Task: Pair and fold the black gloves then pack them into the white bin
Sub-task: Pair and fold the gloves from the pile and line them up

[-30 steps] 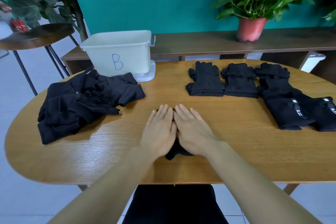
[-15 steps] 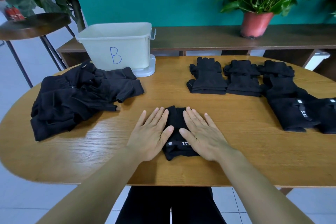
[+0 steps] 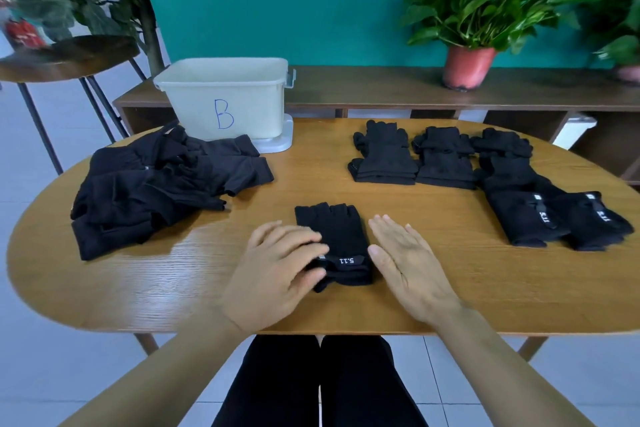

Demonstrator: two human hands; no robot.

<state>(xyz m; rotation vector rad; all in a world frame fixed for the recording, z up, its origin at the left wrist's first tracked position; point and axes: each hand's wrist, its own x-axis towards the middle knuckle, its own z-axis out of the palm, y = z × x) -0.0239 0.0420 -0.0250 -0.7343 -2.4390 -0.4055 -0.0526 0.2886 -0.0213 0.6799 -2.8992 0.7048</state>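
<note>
Gloves, black and fingerless, lie as a stacked pair at the near middle of the table, cuff toward me, a "5.11" tab showing upside down. On my feed the left hand pinches their left edge at the cuff, fingers bent on top and thumb at the near corner. The right hand is flat with fingers straight and together, just right of the gloves. I cannot tell whether its thumb touches them.

The bin, marked with a blue "B", stands at the far left on its lid. A loose pile of black gloves sprawls to the left, its far edge reaching the bin's front wall. To the far right, folded pairs sit in a row, with two longer pairs lying nearer beside them.

Behind the table runs a dark shelf carrying a potted plant. A stool stands at the far left.
</note>
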